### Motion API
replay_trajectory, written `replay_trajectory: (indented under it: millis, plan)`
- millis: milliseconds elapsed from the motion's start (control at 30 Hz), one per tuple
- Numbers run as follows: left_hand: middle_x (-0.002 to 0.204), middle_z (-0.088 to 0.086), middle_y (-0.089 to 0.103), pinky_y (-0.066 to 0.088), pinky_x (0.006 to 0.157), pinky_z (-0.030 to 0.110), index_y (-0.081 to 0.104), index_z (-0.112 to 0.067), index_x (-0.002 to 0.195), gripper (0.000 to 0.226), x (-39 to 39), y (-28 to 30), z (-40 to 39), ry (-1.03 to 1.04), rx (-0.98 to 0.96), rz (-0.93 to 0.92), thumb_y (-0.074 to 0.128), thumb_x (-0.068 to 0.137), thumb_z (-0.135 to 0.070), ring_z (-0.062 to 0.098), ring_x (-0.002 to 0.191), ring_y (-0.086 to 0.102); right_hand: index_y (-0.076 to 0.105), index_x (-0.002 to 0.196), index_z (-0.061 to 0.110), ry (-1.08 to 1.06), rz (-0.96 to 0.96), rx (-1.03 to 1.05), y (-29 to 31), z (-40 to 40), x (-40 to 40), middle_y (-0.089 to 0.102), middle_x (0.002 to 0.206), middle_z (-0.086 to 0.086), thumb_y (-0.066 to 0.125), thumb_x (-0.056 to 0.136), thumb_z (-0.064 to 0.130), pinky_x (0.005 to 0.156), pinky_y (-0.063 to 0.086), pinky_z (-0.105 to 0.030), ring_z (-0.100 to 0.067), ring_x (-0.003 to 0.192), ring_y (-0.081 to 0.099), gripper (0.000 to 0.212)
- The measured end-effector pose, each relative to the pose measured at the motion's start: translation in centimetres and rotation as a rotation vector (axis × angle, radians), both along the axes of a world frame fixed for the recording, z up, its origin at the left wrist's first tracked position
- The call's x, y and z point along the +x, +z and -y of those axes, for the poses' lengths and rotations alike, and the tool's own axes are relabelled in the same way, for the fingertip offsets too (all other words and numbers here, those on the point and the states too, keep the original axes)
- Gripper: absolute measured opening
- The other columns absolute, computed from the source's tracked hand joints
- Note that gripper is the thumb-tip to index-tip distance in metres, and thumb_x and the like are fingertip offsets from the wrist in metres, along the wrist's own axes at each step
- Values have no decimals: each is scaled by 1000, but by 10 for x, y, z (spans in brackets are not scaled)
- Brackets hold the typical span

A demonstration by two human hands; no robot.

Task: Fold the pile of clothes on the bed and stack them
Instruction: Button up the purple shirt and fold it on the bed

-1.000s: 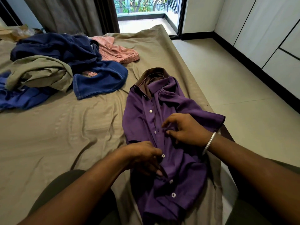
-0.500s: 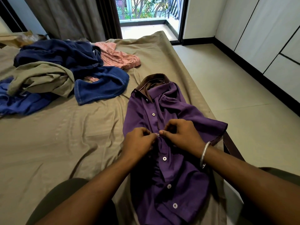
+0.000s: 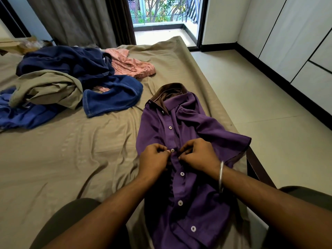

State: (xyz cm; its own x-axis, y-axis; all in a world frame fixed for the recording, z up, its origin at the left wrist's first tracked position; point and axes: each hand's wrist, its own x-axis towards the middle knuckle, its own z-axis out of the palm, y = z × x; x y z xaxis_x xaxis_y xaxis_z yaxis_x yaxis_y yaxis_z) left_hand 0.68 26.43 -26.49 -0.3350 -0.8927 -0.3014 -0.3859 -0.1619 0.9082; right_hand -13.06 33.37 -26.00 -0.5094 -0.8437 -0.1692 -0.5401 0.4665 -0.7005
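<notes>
A purple button-up shirt [image 3: 195,133] with a brown inner collar lies face up along the right side of the bed [image 3: 71,159]. My left hand [image 3: 154,159] and my right hand [image 3: 199,155] meet at the shirt's front placket, each pinching the fabric on either side of a white button. Several more white buttons run down the placket toward me. A loose pile of clothes [image 3: 71,83] lies at the far left of the bed: dark blue garments, an olive one and a pink one.
The bed's right edge with a dark wooden frame [image 3: 258,169] runs beside a tiled floor [image 3: 269,108]. White wardrobe doors [image 3: 296,42] line the right wall. An open balcony door [image 3: 167,20] and grey curtains [image 3: 75,20] stand beyond the bed.
Both hands have moved up the placket from a lower button to a higher one and now pinch it closely together. My view has tilted upward.
</notes>
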Motion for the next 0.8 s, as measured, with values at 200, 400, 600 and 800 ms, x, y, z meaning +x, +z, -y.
replay_trajectory:
  millis: [200,400,600,800]
  plan:
    - [54,-2,61,50,59,35,69,-22,65,20,2,3,2,16,28,-98,64,84,-17,19,52,55,79,81,21,-208,108,-193,4,-6,-1,74,75,8,72,75,14,73,53,-23,-6,75,67,12]
    - [65,-5,67,60,64,47,65,-24,88,8,2,3,-2,20,-84,-102,70,86,-17,17,59,62,73,78,23,-229,246,-333,2,-2,5,73,78,7,72,82,10,79,56,-30,-9,77,69,14]
    - [72,-1,73,58,57,40,64,-35,102,26,4,8,-4,-37,-218,-108,75,83,-22,16,61,68,74,78,17,-212,350,-309,-3,1,6,74,76,-1,74,82,14,83,58,-45,-20,78,71,5]
    - [75,-5,74,61,67,41,76,-28,94,12,3,8,-4,-32,-245,-80,78,82,-28,9,71,71,73,76,20,-193,270,-319,-4,0,5,73,74,2,75,84,26,78,59,-44,-15,74,71,10]
